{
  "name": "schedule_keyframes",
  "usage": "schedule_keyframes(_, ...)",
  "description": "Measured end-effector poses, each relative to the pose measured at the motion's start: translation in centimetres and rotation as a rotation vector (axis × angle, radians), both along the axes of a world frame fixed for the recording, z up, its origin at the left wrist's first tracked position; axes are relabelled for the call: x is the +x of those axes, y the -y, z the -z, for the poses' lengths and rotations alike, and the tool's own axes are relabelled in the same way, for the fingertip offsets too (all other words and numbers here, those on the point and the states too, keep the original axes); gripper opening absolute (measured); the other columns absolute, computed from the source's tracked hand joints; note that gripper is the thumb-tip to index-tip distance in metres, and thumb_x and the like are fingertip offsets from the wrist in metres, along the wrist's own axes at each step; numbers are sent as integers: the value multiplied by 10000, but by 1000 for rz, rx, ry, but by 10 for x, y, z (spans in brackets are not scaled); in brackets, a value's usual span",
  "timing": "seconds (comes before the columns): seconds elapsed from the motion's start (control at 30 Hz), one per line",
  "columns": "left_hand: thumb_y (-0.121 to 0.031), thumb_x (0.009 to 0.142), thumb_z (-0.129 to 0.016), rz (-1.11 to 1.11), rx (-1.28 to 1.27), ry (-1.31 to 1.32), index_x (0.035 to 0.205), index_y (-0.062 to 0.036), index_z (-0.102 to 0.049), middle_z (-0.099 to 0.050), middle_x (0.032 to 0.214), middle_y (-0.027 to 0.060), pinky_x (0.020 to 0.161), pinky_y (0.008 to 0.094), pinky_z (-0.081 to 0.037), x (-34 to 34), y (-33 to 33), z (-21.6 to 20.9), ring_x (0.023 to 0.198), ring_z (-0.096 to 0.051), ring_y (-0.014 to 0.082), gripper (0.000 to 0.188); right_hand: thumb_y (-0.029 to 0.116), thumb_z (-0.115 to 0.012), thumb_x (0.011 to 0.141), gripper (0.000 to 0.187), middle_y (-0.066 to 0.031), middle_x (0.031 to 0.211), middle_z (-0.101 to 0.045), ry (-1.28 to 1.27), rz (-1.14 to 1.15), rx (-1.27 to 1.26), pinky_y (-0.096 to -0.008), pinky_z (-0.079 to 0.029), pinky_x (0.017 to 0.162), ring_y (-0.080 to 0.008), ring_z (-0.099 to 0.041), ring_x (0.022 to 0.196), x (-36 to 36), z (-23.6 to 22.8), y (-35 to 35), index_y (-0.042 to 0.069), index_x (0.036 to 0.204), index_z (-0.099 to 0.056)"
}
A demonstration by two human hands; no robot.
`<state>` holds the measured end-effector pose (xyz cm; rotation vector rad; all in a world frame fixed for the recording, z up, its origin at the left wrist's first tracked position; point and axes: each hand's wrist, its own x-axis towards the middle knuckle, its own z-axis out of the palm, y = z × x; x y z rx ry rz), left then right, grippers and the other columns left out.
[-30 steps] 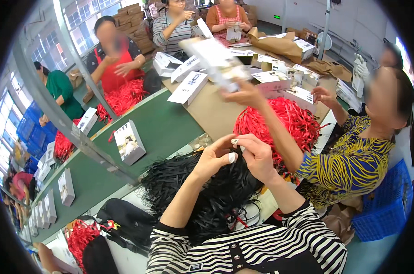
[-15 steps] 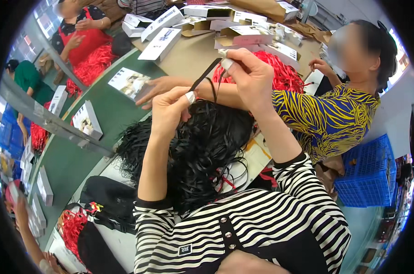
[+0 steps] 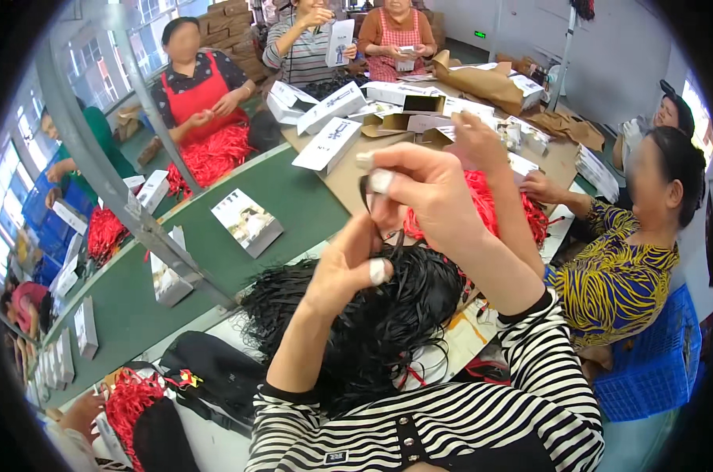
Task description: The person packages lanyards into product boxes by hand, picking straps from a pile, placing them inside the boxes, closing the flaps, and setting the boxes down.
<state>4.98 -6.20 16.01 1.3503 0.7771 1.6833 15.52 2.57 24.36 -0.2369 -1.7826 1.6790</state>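
My right hand (image 3: 427,193), white tape on its thumb and fingertip, pinches a narrow black ribbon strip (image 3: 364,187) above the pile. My left hand (image 3: 342,263) is just below and left of it, fingers curled around the lower part of the strip and its taped thumb apart; motion partly smears them. Beneath both hands a large heap of shiny black ribbon strips (image 3: 356,322) covers the near work surface. Behind my right wrist lies a heap of red strips (image 3: 482,206), partly hidden by a co-worker's raised forearm (image 3: 514,204).
A green conveyor belt (image 3: 301,189) runs diagonally at left, carrying white printed boxes (image 3: 246,223). More white boxes (image 3: 325,145) crowd the brown table. A metal post (image 3: 136,220) stands by the belt. Co-workers sit around; a blue crate (image 3: 647,370) is at right. A black bag (image 3: 207,370) lies near left.
My view has tilted upward. My hands have come closer together, the left one turning its palm toward the strip. The co-worker's arm has drawn back from the box on the belt.
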Motion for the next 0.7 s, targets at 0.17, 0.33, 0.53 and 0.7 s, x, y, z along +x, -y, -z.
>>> schedule_keyframes(0.17,-91,733,-549,132,-171,179,1099,39,-477,-550,662,88,487,228,-420,10,19,3,502,-515,135,395,35,-525,769,168,-77,719,-588,-427,132,171,-214,-457,506,-121,-575,580,-4,-46,-8,-19,921,-574)
schedule_keyframes(0.33,-46,747,-507,-157,-160,261,1021,53,-524,-517,569,103,411,219,-415,-3,14,-5,401,-457,143,291,14,-469,798,228,-67,771,-537,-632,403,50,-209,-408,539,-120,-509,680,46,-50,-81,-7,1010,-551)
schedule_keyframes(0.53,-128,763,-522,-320,-15,242,1025,54,-480,-477,602,76,462,273,-454,-34,18,-13,391,-402,112,321,14,-490,771,197,-88,758,-593,-199,301,-135,-217,-455,486,-122,-564,573,45,51,-96,-9,954,-559)
schedule_keyframes(0.7,-54,753,-474,-366,34,70,1006,44,-539,-542,674,82,502,225,-445,-40,7,-79,475,-462,100,279,32,-524,735,234,-33,772,-597,435,149,86,-173,-393,454,-51,-511,528,45,64,-78,4,958,-588)
